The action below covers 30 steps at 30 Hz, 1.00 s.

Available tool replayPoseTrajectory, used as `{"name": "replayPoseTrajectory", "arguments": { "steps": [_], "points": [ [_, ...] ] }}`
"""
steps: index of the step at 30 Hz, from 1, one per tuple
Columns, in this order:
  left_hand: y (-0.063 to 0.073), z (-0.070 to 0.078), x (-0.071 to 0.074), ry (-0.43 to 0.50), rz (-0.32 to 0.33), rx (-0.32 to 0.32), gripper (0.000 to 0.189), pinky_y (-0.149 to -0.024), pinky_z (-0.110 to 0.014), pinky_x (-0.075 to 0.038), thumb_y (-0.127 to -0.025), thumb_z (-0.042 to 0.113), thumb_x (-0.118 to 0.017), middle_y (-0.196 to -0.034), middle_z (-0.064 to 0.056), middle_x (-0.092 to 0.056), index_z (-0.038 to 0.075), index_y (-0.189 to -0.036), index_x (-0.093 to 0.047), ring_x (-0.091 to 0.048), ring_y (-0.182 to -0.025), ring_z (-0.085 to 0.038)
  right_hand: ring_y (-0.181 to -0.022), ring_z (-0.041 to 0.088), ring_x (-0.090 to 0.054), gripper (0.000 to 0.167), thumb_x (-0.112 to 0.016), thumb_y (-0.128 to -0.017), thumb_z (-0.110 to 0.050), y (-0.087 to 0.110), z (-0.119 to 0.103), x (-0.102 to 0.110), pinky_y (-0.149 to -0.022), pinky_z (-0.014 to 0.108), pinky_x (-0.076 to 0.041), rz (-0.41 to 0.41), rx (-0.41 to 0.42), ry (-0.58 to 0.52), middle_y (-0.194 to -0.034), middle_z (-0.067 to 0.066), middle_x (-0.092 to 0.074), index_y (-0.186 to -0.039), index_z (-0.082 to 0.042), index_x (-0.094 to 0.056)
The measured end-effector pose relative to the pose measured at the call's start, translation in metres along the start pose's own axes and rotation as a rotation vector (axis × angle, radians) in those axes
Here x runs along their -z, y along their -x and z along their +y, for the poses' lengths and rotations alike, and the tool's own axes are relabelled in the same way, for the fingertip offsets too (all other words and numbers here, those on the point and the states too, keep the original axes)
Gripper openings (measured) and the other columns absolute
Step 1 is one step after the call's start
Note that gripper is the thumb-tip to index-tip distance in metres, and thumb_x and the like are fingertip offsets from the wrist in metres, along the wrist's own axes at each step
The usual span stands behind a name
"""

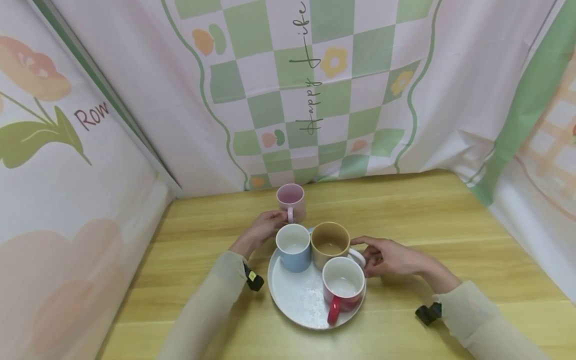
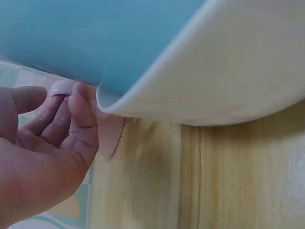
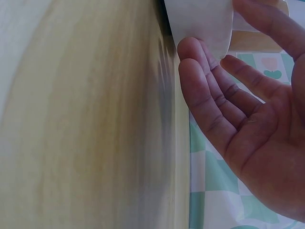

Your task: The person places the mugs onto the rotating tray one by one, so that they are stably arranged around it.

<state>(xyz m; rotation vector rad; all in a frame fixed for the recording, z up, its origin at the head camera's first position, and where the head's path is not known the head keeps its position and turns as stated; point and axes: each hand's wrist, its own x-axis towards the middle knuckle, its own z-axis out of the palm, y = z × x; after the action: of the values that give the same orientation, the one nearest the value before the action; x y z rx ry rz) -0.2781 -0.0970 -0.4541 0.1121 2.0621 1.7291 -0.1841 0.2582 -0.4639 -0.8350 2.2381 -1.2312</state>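
A pink mug (image 1: 291,200) stands on the table just beyond a round white plate (image 1: 297,305). My left hand (image 1: 265,225) is at its handle, fingers curled at the loop; in the left wrist view the thumb of the left hand (image 2: 52,152) stays apart. On the plate sit a light blue mug (image 1: 294,252), a tan mug (image 1: 330,242) with a white handle, and a red mug (image 1: 344,285) with a red handle. My right hand (image 1: 391,257) is beside the tan mug's handle and the plate's right edge, fingers loosely bent. Exact fingertip contact is unclear.
The wooden table (image 1: 202,290) meets a printed curtain (image 1: 297,110) at its back edge. Another printed cloth (image 1: 67,200) hangs along the left side. A further cloth (image 1: 540,200) hangs on the right.
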Motion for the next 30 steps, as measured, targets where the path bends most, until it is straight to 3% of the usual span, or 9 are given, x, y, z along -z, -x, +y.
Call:
{"name": "replayPoseTrajectory", "arguments": {
  "steps": [9,13,20,23,30],
  "points": [
    [0.002,0.001,0.001,-0.005,0.043,-0.005,0.035,-0.102,-0.043,-0.052,-0.106,0.02,-0.048,-0.131,-0.021,-0.064,-0.002,-0.13,-0.06,-0.063,-0.121,-0.031,-0.09,0.015,-0.07,0.079,-0.076,-0.087,-0.018,0.0,0.001,0.0,-0.078,0.028,-0.06,0.002,-0.007,0.004,-0.104,0.012,-0.069,-0.15,0.001,-0.033],
    [0.003,0.001,0.005,0.022,0.064,-0.004,0.034,-0.101,-0.041,-0.053,-0.105,0.017,-0.05,-0.127,-0.023,-0.066,-0.004,-0.13,-0.06,-0.069,-0.111,-0.026,-0.09,0.015,-0.07,0.079,-0.076,-0.087,-0.017,0.0,0.001,0.001,-0.078,0.027,-0.06,0.003,-0.007,0.008,-0.103,0.013,-0.069,-0.15,0.001,-0.033],
    [0.003,-0.001,0.013,0.082,0.103,-0.028,0.034,-0.078,-0.023,-0.058,-0.102,0.01,-0.051,-0.121,-0.029,-0.067,-0.01,-0.129,-0.059,-0.069,-0.082,-0.008,-0.09,0.015,-0.07,0.078,-0.076,-0.087,-0.018,0.0,0.0,0.001,-0.077,0.028,-0.06,0.005,-0.014,-0.005,-0.104,0.013,-0.069,-0.15,0.0,-0.033],
    [0.004,-0.001,0.016,0.085,0.126,-0.025,0.033,-0.072,-0.019,-0.057,-0.101,0.008,-0.052,-0.12,-0.03,-0.067,-0.01,-0.128,-0.06,-0.07,-0.081,-0.009,-0.09,0.015,-0.07,0.078,-0.076,-0.088,-0.018,0.0,0.0,0.0,-0.077,0.028,-0.06,0.004,-0.016,-0.013,-0.104,0.013,-0.069,-0.15,0.0,-0.033],
    [0.002,0.001,0.016,0.09,0.161,-0.004,0.03,-0.071,-0.019,-0.057,-0.1,0.012,-0.058,-0.111,-0.024,-0.071,-0.007,-0.122,-0.065,-0.071,-0.084,-0.012,-0.091,0.015,-0.07,0.078,-0.076,-0.088,-0.019,0.001,0.0,0.0,-0.078,0.027,-0.059,0.007,-0.022,-0.011,-0.105,0.013,-0.069,-0.151,-0.001,-0.033]
  ]
}}
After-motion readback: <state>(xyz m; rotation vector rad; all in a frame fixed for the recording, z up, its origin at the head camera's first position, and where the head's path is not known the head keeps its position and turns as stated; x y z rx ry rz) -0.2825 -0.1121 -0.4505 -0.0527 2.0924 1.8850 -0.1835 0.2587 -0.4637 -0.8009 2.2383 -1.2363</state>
